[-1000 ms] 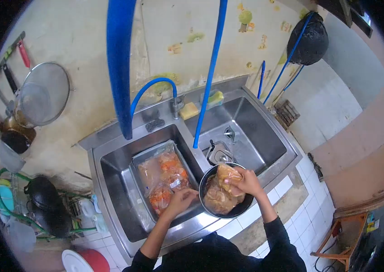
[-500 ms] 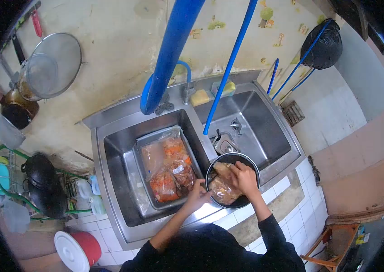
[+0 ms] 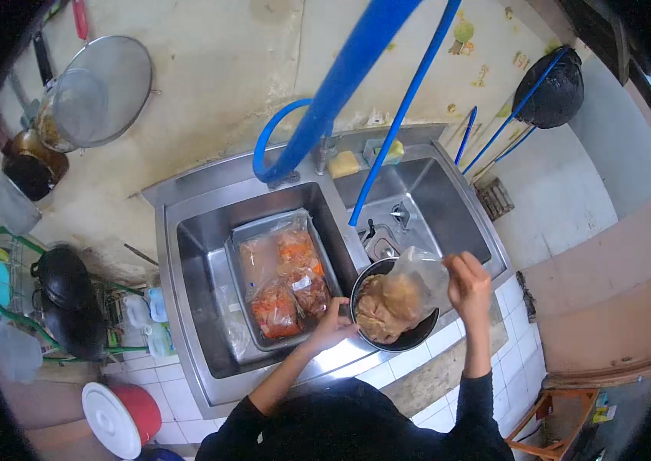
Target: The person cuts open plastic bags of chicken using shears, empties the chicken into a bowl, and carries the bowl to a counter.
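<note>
Bag [image 3: 431,278] reaches left from right grip [image 3: 470,287], over meat [image 3: 381,313] in pot [image 3: 420,333].

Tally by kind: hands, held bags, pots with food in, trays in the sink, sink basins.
Hands: 2
Held bag: 1
Pot: 1
Tray: 1
Basins: 2
Total: 7

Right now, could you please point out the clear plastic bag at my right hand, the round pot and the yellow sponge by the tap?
Clear plastic bag [image 3: 428,275]: head view, middle of its cloudy film.
Round pot [image 3: 417,335]: head view, bare inner wall.
Yellow sponge [image 3: 343,164]: head view, upper face.
</note>
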Demonstrator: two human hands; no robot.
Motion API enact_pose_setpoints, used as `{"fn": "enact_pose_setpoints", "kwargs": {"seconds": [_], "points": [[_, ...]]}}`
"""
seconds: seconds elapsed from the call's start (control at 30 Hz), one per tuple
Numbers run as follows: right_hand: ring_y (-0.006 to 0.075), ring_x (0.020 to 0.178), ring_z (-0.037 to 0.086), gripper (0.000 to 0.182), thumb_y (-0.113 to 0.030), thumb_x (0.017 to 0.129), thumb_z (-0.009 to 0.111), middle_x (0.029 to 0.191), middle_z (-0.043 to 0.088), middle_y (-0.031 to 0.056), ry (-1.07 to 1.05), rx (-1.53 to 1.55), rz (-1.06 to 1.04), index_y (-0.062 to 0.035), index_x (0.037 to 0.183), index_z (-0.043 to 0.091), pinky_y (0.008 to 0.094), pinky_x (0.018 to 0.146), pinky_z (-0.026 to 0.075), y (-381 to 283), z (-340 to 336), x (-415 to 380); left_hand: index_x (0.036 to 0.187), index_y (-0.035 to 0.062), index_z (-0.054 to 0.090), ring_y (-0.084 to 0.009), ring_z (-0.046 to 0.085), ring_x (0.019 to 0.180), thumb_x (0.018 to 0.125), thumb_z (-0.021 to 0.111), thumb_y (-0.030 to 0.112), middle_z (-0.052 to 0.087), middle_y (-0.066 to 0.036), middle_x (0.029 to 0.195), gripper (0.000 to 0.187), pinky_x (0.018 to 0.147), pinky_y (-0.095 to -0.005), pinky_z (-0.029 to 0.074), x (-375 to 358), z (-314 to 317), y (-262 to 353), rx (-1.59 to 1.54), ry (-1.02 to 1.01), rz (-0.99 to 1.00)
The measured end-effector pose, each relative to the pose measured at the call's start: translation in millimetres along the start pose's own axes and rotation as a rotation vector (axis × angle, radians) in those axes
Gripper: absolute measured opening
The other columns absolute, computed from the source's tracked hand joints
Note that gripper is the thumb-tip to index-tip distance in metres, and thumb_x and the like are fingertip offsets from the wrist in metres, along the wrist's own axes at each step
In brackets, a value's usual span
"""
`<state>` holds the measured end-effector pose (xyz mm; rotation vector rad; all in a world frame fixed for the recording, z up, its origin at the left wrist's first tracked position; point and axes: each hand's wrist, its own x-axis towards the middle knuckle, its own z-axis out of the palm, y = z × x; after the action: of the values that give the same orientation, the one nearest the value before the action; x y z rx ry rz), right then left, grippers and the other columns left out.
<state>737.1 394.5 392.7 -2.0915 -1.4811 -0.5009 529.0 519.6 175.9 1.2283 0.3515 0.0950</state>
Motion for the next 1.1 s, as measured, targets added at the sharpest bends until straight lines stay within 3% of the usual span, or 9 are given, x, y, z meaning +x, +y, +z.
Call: {"fn": "enact_pose_setpoints", "kwargs": {"seconds": [0.4,0.5,0.57,0.7,0.9,0.97,1.0,1.07,1.1], "points": [[0.0248,0.057,0.052,0.015,0.010,0.069,0.059,0.067,0.050,0.0114,0.040,0.104,0.060,0.0017,0.081,0.060,0.0297,0.052,0.041,-57.5,-38.3,64.9,0.122,0.0082,0.036,-0.0203,0.059,0.092,0.082,0.065,0.015,0.057,-0.012,0.100,0.050,0.079,-0.0322,0.048,-20.9,-23.5,-1.6,0.130,0.019,0.059],[0.0260,0.059,0.054,0.016,0.008,0.067,0.059,0.069,0.052,0.0113,-0.016,0.163,-0.098,0.0004,0.081,0.060,0.0311,0.054,0.043,-103.1,-32.6,97.1,0.129,0.0083,0.034,-0.0230,0.040,0.120,0.073,0.073,0.017,0.035,-0.012,0.131,0.069,0.094,-0.0354,0.040,-41.2,-48.4,33.3,0.082,0.188,0.264],[0.0270,0.061,0.055,0.014,0.006,0.068,0.059,0.070,0.053,0.0116,-0.094,0.242,-0.179,-0.0004,0.081,0.060,0.0324,0.054,0.043,-132.7,-0.5,113.2,0.136,0.0071,0.026,-0.0231,0.034,0.124,0.071,0.076,0.021,0.027,-0.012,0.138,0.083,0.097,-0.0349,0.037,-52.2,-80.5,62.6,0.528,0.452,0.520],[0.0241,0.062,0.056,0.006,0.000,0.075,0.060,0.071,0.054,0.0128,-0.315,0.522,-0.276,0.0010,0.082,0.061,0.0310,0.057,0.043,-185.4,102.1,132.9,0.136,0.0038,0.028,-0.0240,0.040,0.120,0.069,0.077,0.024,0.033,-0.015,0.137,0.086,0.096,-0.0340,0.037,-86.7,-140.2,111.9,0.610,0.728,0.611],[0.0292,0.069,0.059,0.021,-0.021,0.084,0.059,0.079,0.061,0.0142,-0.359,0.813,-0.019,-0.0013,0.086,0.064,0.0355,0.063,0.046,-220.7,303.0,97.2,0.125,-0.0018,0.042,-0.0329,0.052,0.109,0.070,0.073,0.021,0.052,-0.021,0.119,0.067,0.091,-0.0361,0.042,-108.6,-257.2,14.5,0.087,0.696,0.181],[0.0326,0.074,0.058,0.024,-0.025,0.084,0.058,0.085,0.061,0.0162,-0.367,0.690,-0.021,-0.0014,0.089,0.064,0.0380,0.066,0.046,-202.3,356.3,58.5,0.128,-0.0019,0.037,-0.0361,0.052,0.109,0.072,0.067,0.013,0.050,-0.026,0.120,0.065,0.091,-0.0397,0.043,-114.8,-279.2,-5.6,0.510,0.829,-0.200],[0.0361,0.080,0.058,0.028,-0.028,0.084,0.056,0.091,0.061,0.0182,-0.365,0.560,-0.028,-0.0015,0.092,0.063,0.0406,0.069,0.046,-186.4,384.3,35.1,0.128,-0.0019,0.037,-0.0361,0.052,0.109,0.072,0.067,0.013,0.050,-0.026,0.120,0.065,0.091,-0.0397,0.043,-108.0,-289.1,-31.5,0.508,0.824,-0.201],[0.0392,0.093,0.056,0.033,-0.030,0.084,0.053,0.102,0.058,0.0223,-0.770,0.371,0.120,-0.0018,0.099,0.061,0.0439,0.078,0.044,-142.8,427.6,-29.4,0.133,-0.0015,0.027,-0.0367,0.060,0.086,0.071,0.062,0.007,0.059,-0.025,0.098,0.072,0.083,-0.0386,0.047,-94.1,-297.3,-93.1,0.815,1.229,-0.513],[0.0367,0.098,0.057,0.032,-0.026,0.083,0.052,0.104,0.058,0.0236,-0.738,0.485,0.190,-0.0018,0.103,0.059,0.0442,0.083,0.043,-141.4,416.6,-53.1,0.136,-0.0017,0.016,-0.0388,0.050,0.107,0.071,0.062,0.007,0.048,-0.029,0.117,0.081,0.093,-0.0425,0.040,-100.3,-283.3,-83.4,0.911,1.233,-0.392]]}}
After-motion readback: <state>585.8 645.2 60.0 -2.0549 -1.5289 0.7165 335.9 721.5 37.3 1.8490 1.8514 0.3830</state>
